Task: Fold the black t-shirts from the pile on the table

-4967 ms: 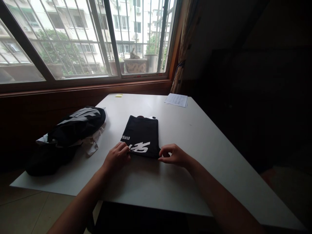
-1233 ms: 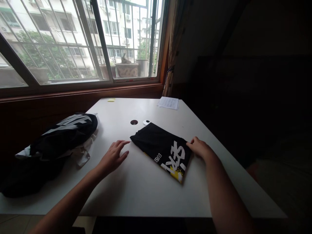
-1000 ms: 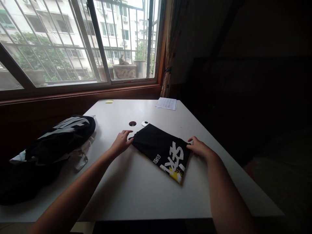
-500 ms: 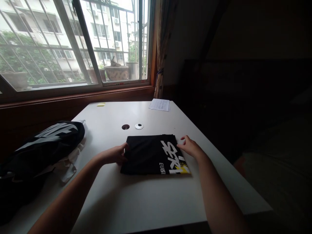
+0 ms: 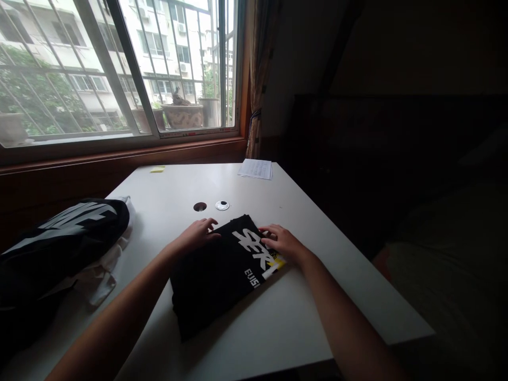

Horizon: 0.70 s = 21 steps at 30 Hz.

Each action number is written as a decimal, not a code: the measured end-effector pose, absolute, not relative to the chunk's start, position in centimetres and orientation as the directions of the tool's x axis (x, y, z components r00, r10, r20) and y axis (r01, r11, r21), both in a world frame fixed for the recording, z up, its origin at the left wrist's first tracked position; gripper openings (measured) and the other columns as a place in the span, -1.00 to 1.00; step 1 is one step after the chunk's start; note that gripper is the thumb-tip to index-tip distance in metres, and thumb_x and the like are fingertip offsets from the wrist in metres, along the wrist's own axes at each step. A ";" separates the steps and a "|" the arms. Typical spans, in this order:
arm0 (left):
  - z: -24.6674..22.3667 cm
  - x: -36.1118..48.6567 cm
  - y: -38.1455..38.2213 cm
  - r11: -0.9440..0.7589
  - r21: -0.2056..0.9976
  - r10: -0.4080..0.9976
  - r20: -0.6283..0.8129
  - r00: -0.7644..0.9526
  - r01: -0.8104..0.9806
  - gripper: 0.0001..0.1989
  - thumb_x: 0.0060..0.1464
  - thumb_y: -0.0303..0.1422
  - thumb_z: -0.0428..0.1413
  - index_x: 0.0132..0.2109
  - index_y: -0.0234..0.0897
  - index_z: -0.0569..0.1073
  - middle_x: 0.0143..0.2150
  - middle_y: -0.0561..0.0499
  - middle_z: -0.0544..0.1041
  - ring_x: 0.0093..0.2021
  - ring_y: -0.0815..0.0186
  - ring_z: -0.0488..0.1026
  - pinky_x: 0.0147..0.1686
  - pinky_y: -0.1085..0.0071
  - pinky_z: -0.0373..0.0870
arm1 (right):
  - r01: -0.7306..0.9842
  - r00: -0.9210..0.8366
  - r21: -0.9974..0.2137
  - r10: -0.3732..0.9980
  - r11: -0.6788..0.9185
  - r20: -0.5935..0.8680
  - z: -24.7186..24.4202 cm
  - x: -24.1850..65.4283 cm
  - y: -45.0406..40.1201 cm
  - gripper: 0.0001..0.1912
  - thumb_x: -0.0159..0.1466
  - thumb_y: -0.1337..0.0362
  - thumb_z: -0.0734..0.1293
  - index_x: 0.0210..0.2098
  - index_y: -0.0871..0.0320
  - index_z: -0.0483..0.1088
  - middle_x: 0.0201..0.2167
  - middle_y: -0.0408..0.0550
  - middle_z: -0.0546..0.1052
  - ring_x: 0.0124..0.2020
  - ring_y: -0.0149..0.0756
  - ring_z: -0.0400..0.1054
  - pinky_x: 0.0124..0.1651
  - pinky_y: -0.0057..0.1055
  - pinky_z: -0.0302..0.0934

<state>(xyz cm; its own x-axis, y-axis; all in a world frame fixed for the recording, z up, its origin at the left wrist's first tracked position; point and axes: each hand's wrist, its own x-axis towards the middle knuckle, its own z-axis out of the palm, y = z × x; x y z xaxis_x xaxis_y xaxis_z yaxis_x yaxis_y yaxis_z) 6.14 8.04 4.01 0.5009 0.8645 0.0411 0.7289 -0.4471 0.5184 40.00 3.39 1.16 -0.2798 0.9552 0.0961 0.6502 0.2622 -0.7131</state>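
A folded black T-shirt (image 5: pixel 210 286) with white lettering and a yellow patch lies at a slant on the white table in front of me. My left hand (image 5: pixel 198 233) is over its upper left edge, thumb and fingers apart, not gripping the cloth. At the right edge, my right hand (image 5: pixel 282 242) has its fingers loosely spread over the lettering and the yellow patch, touching the shirt or just above it. Part of the print is hidden under that hand.
A heap of dark and white clothes (image 5: pixel 67 233) lies on the table's left side. Farther back are a cable hole (image 5: pixel 200 207), a round silver cover (image 5: pixel 223 205), papers (image 5: pixel 256 169) and a yellow sticky note (image 5: pixel 157 169). A barred window stands beyond the table (image 5: pixel 293 317).
The folded shirt has turned counterclockwise, its left end now nearer to me. My left hand has moved to its upper edge, and my right hand has shifted left over the print.
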 end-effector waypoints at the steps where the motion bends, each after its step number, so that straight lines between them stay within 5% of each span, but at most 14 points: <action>1: 3.7 6.6 8.3 -0.445 0.518 0.865 0.036 0.501 0.731 -0.53 0.14 -0.13 0.16 0.15 -0.21 0.41 0.01 -0.16 0.54 -0.03 0.07 0.52 -0.03 0.19 0.46 | 0.638 -0.318 -0.720 0.945 0.273 0.076 1.3 39.9 3.3 -0.53 0.27 0.19 0.38 0.18 0.03 0.44 0.12 0.02 0.48 0.17 -0.09 0.33 0.18 -0.14 0.27; 6: 3.7 7.0 8.7 -0.373 0.504 0.891 -0.038 0.452 0.779 -0.49 0.10 -0.19 0.19 0.17 -0.23 0.37 -0.04 -0.16 0.56 -0.07 0.06 0.53 -0.08 0.21 0.46 | 0.595 -0.394 -0.756 0.919 0.272 0.020 2.2 40.2 2.7 -0.39 0.20 0.15 0.45 0.24 -0.04 0.35 0.23 -0.01 0.34 0.22 -0.06 0.27 0.22 -0.09 0.25; 11: 4.0 4.7 8.4 -0.350 0.478 0.915 -0.010 0.404 0.805 -0.62 0.16 -0.28 0.11 0.13 -0.18 0.37 0.00 -0.16 0.58 -0.04 0.06 0.54 -0.06 0.21 0.45 | 0.658 -0.312 -0.726 0.950 0.199 -0.023 2.2 41.1 2.6 -0.48 0.22 0.01 0.43 0.11 0.04 0.39 -0.01 -0.03 0.44 -0.20 -0.24 0.38 -0.14 -0.27 0.36; 18: 4.0 0.5 7.4 -0.144 0.291 0.983 -0.066 0.170 0.946 -0.62 0.24 -0.31 0.03 0.17 -0.26 0.31 0.02 -0.25 0.57 0.02 0.01 0.54 -0.02 0.21 0.43 | 0.611 -0.449 -0.688 0.887 0.392 0.107 1.0 39.2 2.8 -0.65 0.21 0.14 0.46 -0.03 0.06 0.48 -0.22 -0.10 0.47 -0.33 -0.33 0.32 -0.22 -0.37 0.27; 21: 4.1 -1.2 6.2 -0.094 0.315 0.978 -0.150 0.148 0.944 -0.54 0.25 -0.29 0.00 0.25 -0.29 0.23 0.00 -0.29 0.58 -0.02 0.00 0.56 -0.08 0.22 0.45 | 0.562 -0.517 -0.693 0.846 0.451 0.130 0.9 38.0 2.6 -0.66 0.29 0.12 0.40 0.05 0.01 0.49 -0.17 -0.08 0.47 -0.28 -0.32 0.35 -0.17 -0.36 0.29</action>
<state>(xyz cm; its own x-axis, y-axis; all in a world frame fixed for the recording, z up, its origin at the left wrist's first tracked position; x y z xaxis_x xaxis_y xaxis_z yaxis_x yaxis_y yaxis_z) -1.18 6.16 4.08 0.1477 0.9776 -0.1497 0.9444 -0.0944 0.3150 37.99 2.56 0.89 -0.5174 0.8458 0.1302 0.5622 0.4507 -0.6934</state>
